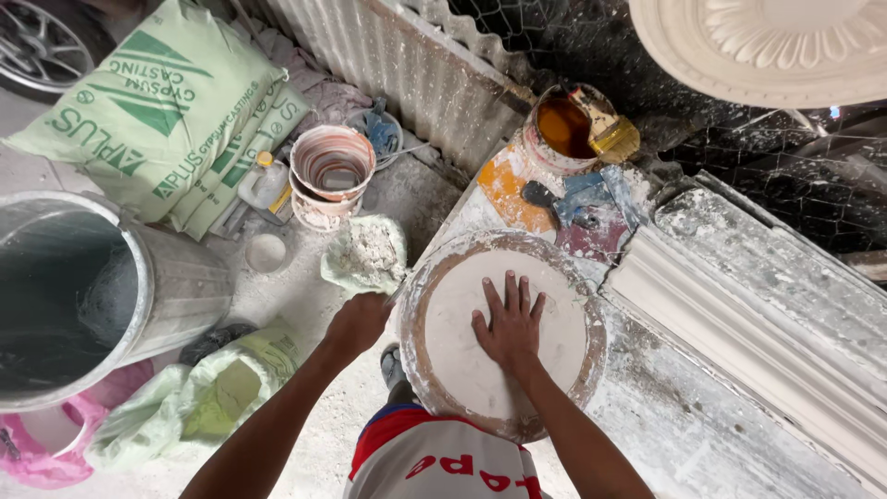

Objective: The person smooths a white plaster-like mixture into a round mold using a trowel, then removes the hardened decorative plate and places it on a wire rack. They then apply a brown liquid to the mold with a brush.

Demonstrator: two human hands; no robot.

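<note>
A round mould [420,305] filled with flat white plaster lies on a dusty workbench [674,416]. My right hand [510,322] presses flat on the plaster near its middle, fingers spread apart. My left hand [358,322] is closed at the mould's left rim, just below an open sack of white powder [367,251] on the floor. Whether it grips the rim or the sack I cannot tell.
A large metal bin [166,286] stands at left, green plaster bags [162,111] behind it. A stained bucket [331,176], a can of amber liquid with a brush [568,125], a white cornice length [739,323] and a round ceiling rose [767,46] lie around.
</note>
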